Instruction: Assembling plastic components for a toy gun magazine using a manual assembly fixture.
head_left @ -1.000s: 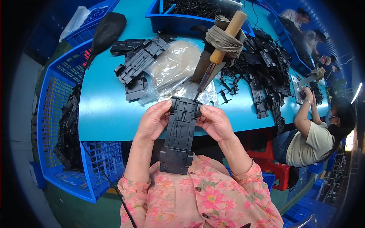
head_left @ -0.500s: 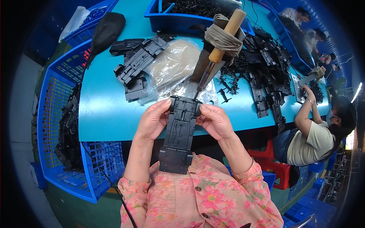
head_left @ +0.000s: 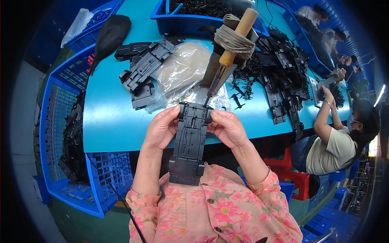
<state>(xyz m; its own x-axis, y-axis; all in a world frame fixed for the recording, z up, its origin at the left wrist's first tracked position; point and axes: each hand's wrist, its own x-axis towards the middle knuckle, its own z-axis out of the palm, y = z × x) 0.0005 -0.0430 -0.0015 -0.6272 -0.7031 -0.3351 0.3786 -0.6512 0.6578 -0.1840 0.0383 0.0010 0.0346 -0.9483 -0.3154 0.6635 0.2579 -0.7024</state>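
Between my two hands is a long black plastic toy-car chassis (head_left: 189, 141), its near end close to my shirt. My left hand (head_left: 163, 126) pinches its far left corner, and my right hand (head_left: 227, 127) grips the far right corner. Right at that far edge is the thin dark tip of a soldering iron (head_left: 236, 38), which slants down from a wooden handle bound with cloth to a stand. Whether the tip touches the plastic, I cannot tell for sure. Beyond my hands lies a clear plastic bag (head_left: 184, 69) on the turquoise table (head_left: 113, 125).
Left of the bag, several black chassis (head_left: 148, 65) are stacked; a larger pile (head_left: 283, 77) with small black parts (head_left: 243, 89) lies right. A blue bin (head_left: 162, 24) stands behind. A blue crate (head_left: 95, 194) flanks the table's left side. At right, a person (head_left: 334, 148) works, seated.
The view has shifted very slightly, so the table things sit a little further left. My hands and the chassis hold nearly the same position under the iron's tip.
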